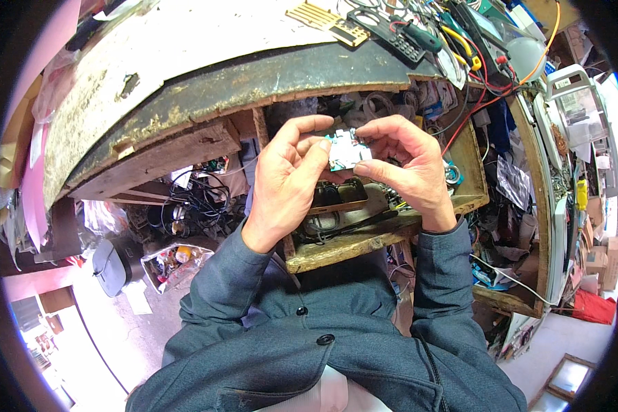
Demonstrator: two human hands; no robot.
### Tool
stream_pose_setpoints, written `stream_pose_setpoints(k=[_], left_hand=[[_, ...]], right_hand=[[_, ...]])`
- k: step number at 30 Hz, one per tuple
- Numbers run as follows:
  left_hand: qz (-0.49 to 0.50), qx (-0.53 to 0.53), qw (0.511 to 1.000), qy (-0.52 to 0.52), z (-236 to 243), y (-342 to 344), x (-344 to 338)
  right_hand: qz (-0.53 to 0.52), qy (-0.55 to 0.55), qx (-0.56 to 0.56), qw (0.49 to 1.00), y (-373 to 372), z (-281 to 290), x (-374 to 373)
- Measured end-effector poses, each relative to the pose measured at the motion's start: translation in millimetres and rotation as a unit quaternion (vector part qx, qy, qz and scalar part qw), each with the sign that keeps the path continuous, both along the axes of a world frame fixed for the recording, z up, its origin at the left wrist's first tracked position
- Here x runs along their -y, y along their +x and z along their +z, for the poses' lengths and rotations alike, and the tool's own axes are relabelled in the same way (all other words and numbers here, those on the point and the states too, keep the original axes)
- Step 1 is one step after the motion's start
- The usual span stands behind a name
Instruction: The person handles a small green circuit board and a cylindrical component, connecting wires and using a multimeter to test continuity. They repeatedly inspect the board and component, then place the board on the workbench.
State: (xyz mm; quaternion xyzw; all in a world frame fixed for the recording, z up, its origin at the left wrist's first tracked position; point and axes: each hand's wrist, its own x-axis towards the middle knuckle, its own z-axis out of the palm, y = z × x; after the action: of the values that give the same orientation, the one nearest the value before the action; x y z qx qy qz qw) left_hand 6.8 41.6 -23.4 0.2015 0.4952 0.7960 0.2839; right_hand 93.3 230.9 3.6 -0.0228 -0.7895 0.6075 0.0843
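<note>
Between my hands is a small circuit board [348, 152], pale and green with irregular edges, its surface partly washed out by glare. My left hand [290, 177] pinches its left edge between thumb and fingers. On the opposite side, my right hand [412, 167] grips the board's right edge, thumb in front and fingers curled behind. Both hands hold it above an open wooden drawer [364, 245] full of cables and small parts. Inside the drawer, below the board, lies a narrow brown open box [338, 197].
A worn workbench [206, 74] spans the far side. On it lie a dark remote control [388, 34], a green-handled screwdriver [422, 38], yellow-handled pliers [462, 44] and red wires. Cluttered shelving stands at right. A box of odds and ends [176, 264] sits on the floor at left.
</note>
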Motion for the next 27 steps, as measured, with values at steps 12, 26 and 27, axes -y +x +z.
stream_pose_setpoints(k=[12,26,27], left_hand=[[0.0,-0.016,1.0,0.006,-6.4,-1.4,-0.9],[0.005,-0.009,1.0,0.004,-3.6,-2.1,-0.9],[0.004,-0.01,1.0,0.004,-3.7,-2.3,-0.6]], right_hand=[[-0.019,-0.001,-0.02,1.0,-2.8,-1.8,4.9],[-0.005,-0.015,0.016,1.0,-2.5,-4.0,4.0],[-0.006,-0.018,0.019,1.0,-2.2,-4.6,3.5]])
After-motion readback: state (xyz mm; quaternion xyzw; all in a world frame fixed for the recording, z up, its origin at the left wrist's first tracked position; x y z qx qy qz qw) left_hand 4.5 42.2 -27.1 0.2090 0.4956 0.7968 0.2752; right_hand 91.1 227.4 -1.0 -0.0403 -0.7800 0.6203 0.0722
